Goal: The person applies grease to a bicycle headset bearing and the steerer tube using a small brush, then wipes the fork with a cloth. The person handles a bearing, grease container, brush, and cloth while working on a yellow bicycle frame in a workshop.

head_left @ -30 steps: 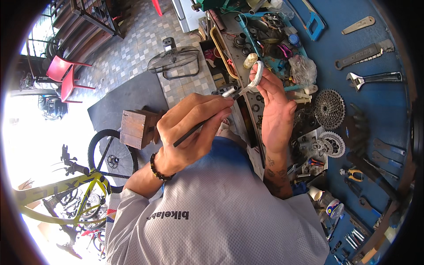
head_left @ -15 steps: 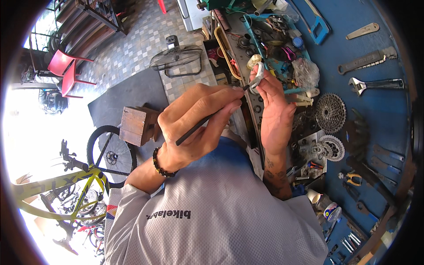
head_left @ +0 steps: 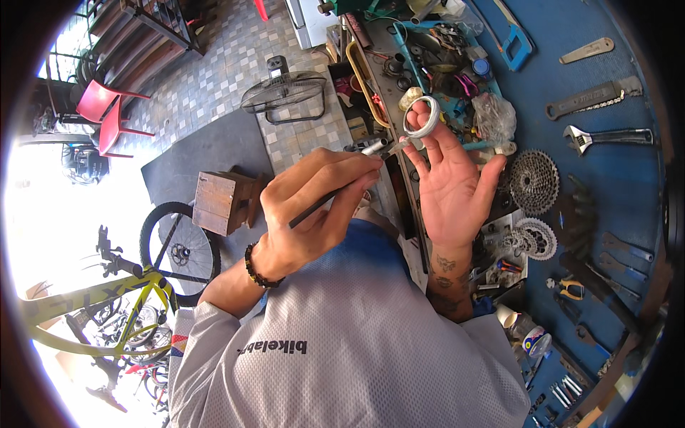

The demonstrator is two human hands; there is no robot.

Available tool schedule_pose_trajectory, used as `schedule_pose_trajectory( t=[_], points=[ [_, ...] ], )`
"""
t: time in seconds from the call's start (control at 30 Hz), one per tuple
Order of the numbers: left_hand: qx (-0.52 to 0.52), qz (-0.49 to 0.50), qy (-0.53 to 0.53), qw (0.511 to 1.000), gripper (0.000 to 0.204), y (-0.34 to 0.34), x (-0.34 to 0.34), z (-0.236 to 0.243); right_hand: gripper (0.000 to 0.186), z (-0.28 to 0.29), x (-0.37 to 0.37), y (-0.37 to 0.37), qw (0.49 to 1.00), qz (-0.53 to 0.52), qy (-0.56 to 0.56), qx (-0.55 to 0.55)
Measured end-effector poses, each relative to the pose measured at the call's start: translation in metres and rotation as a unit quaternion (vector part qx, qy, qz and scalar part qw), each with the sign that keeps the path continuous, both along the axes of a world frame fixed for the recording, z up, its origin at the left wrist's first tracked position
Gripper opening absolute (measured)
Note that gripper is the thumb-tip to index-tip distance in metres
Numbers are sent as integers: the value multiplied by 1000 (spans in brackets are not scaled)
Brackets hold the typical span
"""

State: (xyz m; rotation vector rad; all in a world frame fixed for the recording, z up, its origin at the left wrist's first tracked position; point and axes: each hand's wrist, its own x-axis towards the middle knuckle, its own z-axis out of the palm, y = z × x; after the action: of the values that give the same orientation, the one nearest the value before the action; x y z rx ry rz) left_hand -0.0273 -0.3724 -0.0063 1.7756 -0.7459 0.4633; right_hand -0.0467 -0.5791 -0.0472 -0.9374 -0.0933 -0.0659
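Tape pull underway: right hand (head_left: 449, 178) spread wide, white tape roll (head_left: 421, 118) on finger; left hand (head_left: 317, 207) clamps dark rod (head_left: 325, 203), likely wrapping next.

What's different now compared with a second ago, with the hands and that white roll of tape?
The right hand has opened, palm up, the white roll of tape now looped over a raised finger instead of gripped. The left hand still pinches the thin dark rod and the small silver metal part. The bench is unchanged.
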Motion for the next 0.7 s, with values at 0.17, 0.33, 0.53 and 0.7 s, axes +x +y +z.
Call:
schedule_pose_trajectory(
  t=[0.17, 0.33, 0.53, 0.7],
  points=[
    [-43, -1, -51, 998, 26, -4, 2, 8, 101, 0, 1, 4, 999, 7, 16, 35],
    [-29, -7, -51, 998, 28, -9, 7, 3, 102, 6, -2, 4, 994, 38, 30, 102],
    [-33, -5, -8, 999, 27, -3, 3, -5, 102, 12, -3, -1, 970, 81, 36, 228],
    [-27, 1, -14, 1000, 26, -1, 4, -3, 102, 8, -2, -2, 982, 48, 37, 179]
  ],
)
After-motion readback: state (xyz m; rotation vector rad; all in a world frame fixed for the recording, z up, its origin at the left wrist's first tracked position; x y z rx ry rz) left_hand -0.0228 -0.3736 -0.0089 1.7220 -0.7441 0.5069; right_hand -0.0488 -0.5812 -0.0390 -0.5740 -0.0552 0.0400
